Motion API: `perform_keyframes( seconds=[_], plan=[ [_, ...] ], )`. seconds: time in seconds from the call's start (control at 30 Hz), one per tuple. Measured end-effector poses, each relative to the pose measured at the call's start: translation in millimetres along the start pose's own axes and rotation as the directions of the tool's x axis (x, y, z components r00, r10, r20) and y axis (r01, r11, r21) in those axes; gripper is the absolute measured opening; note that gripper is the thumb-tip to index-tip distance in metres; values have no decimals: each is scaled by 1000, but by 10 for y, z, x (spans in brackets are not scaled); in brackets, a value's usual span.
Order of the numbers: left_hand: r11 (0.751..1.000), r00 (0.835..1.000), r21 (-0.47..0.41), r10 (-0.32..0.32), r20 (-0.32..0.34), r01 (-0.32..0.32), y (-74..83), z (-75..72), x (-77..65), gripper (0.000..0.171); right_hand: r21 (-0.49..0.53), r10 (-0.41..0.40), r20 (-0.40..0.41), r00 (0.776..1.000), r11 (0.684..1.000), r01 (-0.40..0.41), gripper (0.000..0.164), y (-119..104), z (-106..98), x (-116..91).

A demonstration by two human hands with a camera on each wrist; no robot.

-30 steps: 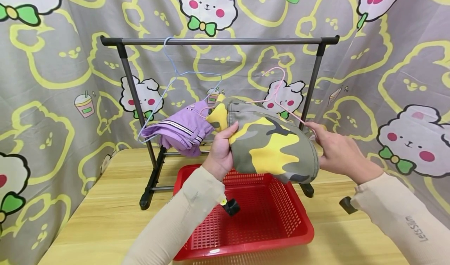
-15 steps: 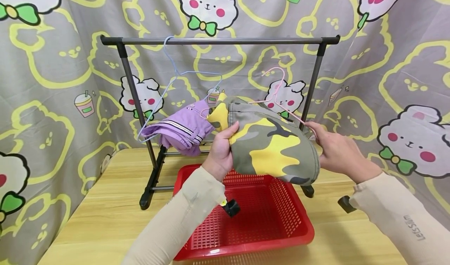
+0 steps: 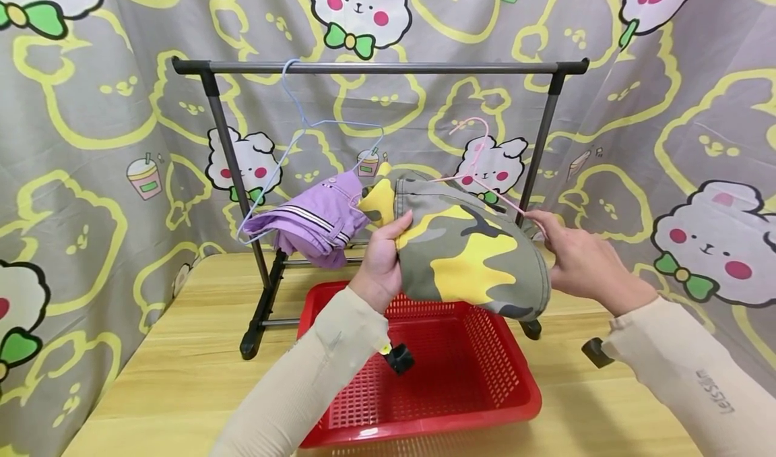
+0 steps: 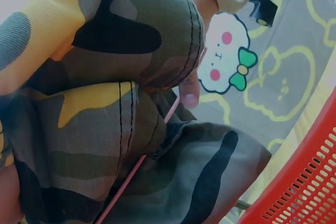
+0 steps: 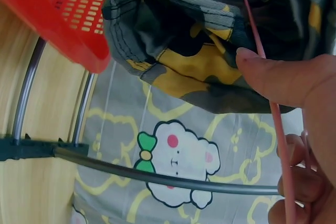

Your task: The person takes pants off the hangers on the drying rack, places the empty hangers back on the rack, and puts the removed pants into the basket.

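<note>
Fingers (image 3: 550, 226) pinching pink hanger (image 5: 281, 142), sleeve (image 3: 685, 366) lettered "LetsSlim"

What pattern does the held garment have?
The held garment is camouflage: grey-green, yellow and dark patches, clearest in the head view.

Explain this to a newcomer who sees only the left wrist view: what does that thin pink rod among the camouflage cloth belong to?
Observer: It belongs to a pink hanger; the head view shows its curved hook, held below the rack's bar and not over it.
Visitor: Oh! Is any other clothing up there?
Observer: Yes, a purple garment is on a blue hanger, hooked over that same bar.
</note>
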State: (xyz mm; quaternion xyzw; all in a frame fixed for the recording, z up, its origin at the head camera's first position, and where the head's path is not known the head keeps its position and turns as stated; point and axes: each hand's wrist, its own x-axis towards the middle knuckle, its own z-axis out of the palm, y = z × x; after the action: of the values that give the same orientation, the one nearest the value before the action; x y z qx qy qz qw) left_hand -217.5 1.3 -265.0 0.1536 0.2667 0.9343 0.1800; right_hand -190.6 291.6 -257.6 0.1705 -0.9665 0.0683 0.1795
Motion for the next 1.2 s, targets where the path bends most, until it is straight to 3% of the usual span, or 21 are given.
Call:
perform_keyframes(
  seconds=[0.17, 0.4, 0.73, 1.2],
  plan=[
    [1000, 1000, -10, -2, -31, 2, 16, -16, -23, 23, 37, -17, 7, 1000, 999, 16, 88, -70, 31, 0],
    [1000, 1000, 1, 13, 24, -13, 65, 73, 67, 22, 4, -35, -36, 999, 999, 35, 96, -52, -37, 46],
    [1000, 1000, -19, 15, -5, -15, 10, 95, 45, 19, -30, 30, 22, 999, 999, -30, 100, -62, 3, 39],
    [1000, 1000, -2, 2, -13, -2, -29, 96, 6, 22, -81, 50, 64, 997, 996, -44, 101, -87, 48, 15]
  ],
)
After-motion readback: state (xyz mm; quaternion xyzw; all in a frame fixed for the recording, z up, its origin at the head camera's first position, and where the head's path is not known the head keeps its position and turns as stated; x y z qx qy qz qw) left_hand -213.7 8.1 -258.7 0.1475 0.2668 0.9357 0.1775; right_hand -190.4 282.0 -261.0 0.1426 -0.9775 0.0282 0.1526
